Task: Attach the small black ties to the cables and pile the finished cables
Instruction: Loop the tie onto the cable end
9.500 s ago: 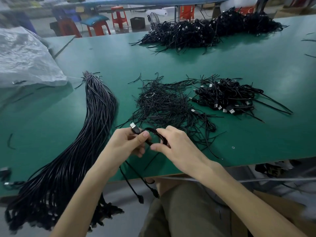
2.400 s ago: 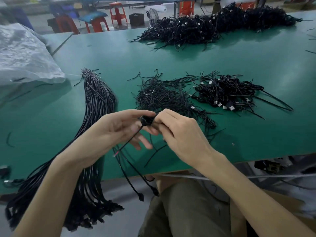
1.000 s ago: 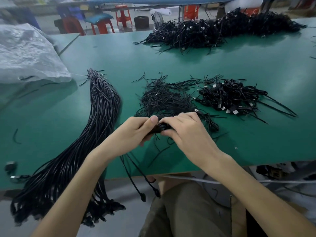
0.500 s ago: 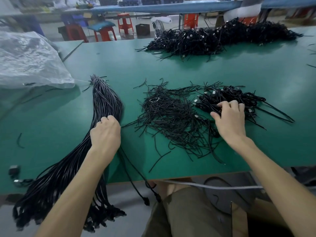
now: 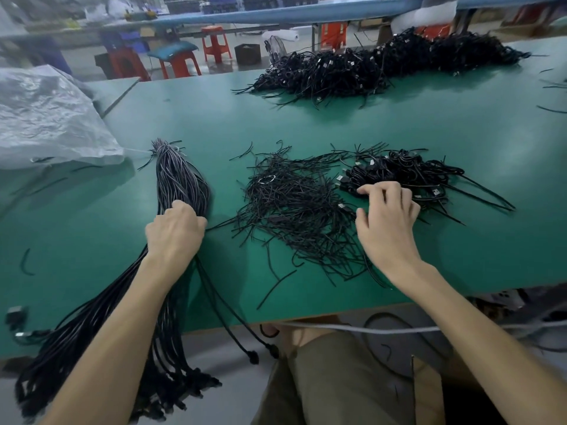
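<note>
A long bundle of untied black cables [image 5: 181,179] runs from mid-table off the front edge at the left. My left hand [image 5: 175,231] lies on it, fingers curled down into the strands. A loose heap of small black ties [image 5: 291,204] sits in the middle. To its right is a small pile of coiled, tied cables [image 5: 408,173] with silver plugs. My right hand [image 5: 386,216] hovers at that pile's near-left edge, fingers loosely bent and spread, holding nothing.
A much larger heap of finished cables [image 5: 368,69] lies along the far side of the green table [image 5: 306,124]. A crumpled clear plastic bag [image 5: 46,118] fills the left. Two cable ends [image 5: 233,326] dangle off the front edge above my lap.
The coiled cable that both hands held a second ago has left them. My left hand went to the bundle. My right hand reached the tied pile and has drawn back slightly.
</note>
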Motion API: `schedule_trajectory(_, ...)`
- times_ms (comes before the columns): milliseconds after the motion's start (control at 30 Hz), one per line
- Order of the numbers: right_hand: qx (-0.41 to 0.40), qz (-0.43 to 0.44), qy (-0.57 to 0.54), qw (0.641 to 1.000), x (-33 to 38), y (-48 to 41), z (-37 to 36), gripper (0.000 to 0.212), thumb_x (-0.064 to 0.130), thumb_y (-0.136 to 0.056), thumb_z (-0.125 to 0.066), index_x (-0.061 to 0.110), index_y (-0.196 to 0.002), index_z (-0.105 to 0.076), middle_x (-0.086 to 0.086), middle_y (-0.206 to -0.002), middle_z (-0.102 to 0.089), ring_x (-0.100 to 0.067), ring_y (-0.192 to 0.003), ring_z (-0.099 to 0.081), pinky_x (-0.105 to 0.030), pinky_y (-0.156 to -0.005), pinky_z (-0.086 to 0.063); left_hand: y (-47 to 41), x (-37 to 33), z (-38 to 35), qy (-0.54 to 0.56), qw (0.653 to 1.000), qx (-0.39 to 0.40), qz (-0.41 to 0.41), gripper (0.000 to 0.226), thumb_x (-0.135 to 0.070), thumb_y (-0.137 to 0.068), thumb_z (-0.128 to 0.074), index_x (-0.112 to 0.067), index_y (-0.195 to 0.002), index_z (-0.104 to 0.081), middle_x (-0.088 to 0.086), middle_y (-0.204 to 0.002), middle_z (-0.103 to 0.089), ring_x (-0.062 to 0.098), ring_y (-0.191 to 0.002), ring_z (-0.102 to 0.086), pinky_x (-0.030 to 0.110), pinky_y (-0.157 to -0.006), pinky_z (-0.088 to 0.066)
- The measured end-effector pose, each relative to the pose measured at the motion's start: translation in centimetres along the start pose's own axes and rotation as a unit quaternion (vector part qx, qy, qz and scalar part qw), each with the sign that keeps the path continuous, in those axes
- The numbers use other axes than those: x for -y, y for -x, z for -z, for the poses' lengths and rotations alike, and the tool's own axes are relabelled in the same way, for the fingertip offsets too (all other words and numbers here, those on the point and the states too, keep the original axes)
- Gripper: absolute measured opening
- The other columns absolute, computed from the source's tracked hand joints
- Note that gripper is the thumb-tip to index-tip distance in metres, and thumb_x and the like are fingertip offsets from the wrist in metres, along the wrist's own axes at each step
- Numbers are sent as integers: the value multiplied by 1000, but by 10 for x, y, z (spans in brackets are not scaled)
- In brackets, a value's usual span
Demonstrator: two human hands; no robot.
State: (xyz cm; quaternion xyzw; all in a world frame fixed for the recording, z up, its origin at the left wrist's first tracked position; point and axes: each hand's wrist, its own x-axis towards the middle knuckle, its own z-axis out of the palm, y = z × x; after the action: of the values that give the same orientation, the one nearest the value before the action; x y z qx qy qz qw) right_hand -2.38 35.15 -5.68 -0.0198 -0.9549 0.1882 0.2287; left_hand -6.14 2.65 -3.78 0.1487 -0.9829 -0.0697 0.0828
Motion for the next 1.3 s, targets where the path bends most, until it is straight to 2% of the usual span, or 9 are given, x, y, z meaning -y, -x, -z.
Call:
schedule_trajectory(233, 41, 78, -23, 996, 35, 18, 1, 28, 16, -99, -59, 15, -127, -59, -5, -126, -49, -24, -121, -41, -37, -99, -29, 13, 12, 0, 70, 993, -86, -30, 11, -15, -97, -51, -7, -91, -47, 7, -68, -49, 25, -56, -43, 40, -58, -34)
schedule_trajectory(433, 82, 128, -70, 986, 63, 28, 0, 31, 19, -100, -57, 18, -131, -56, -1, -129, -46, -19, -121, -39, -33, -101, -29, 25, 2, 12, 176, 975, -116, -72, 14, -14, -98, -55, -14, -84, -52, -7, -81, -51, 7, -65, -46, 26, -54, -29)
schedule_trajectory(567, 118, 170, -126, 970, 82, 33, -2, 54, 14, -99, -59, 17, -149, -42, 0, -144, -41, -19, -132, -35, -35, -108, -33, 57, -30, 36, 316, 932, 59, -169, 13, -21, -97, -55, -27, -87, -59, -9, -79, -66, 7, -62, -62, 15, -51, -48)
schedule_trajectory(700, 152, 197, -220, 943, 92, 38, -4, 75, -9, -86, -60, 11, -154, -37, -1, -156, -39, -17, -146, -29, -33, -118, -27, 84, -57, 43, 355, 861, 198, -304, 11, -11, -97, -57, -12, -88, -61, -10, -58, -60, 11, -47, -57, 20, -47, -44)
schedule_trajectory(867, 77, 144, -196, 967, 71, 23, 5, 48, -14, -91, -47, 13, -124, -69, -6, -115, -68, -22, -109, -59, -38, -99, -46, 76, -52, 41, 448, 826, 244, -239, 13, -24, -102, -62, -11, -104, -62, 9, -68, -49, 14, -44, -41, 23, -40, -32)
schedule_trajectory(1033, -9, -68, -254, 965, 32, -12, 28, 49, -21, -94, -37, 10, -115, -70, 10, -84, -70, 3, -61, -62, -6, -54, -42, 63, -24, 36, 543, 758, 291, -214, 25, -35, -100, -58, -14, -105, -70, 2, -65, -38, 13, -45, -30, 20, -41, -30)
schedule_trajectory(1133, 0, -124, -245, 961, 9, -18, 34, 37, -9, -102, -40, 11, -113, -69, 9, -84, -71, -2, -83, -67, -10, -77, -50, 55, -10, 32, 631, 710, 270, -158, 23, -28, -99, -60, -10, -110, -70, -2, -66, -42, 10, -45, -31, 19, -41, -32)
schedule_trajectory(1200, 44, -128, -232, 963, 5, -15, 32, 33, -4, -105, -41, 10, -121, -66, 1, -99, -73, -5, -82, -62, -15, -76, -52, 54, -9, 29, 687, 673, 248, -120, 21, -25, -98, -61, -11, -112, -69, -3, -68, -46, 9, -46, -32, 19, -42, -32)
schedule_trajectory(1300, 96, -89, -181, 975, 15, -5, 28, 43, 9, -101, -58, 14, -143, -52, -2, -134, -57, -14, -111, -55, -22, -98, -43, 58, -19, 24, 637, 733, 208, -121, 14, -20, -101, -60, -14, -108, -71, 2, -72, -59, 11, -44, -42, 20, -40, -34)
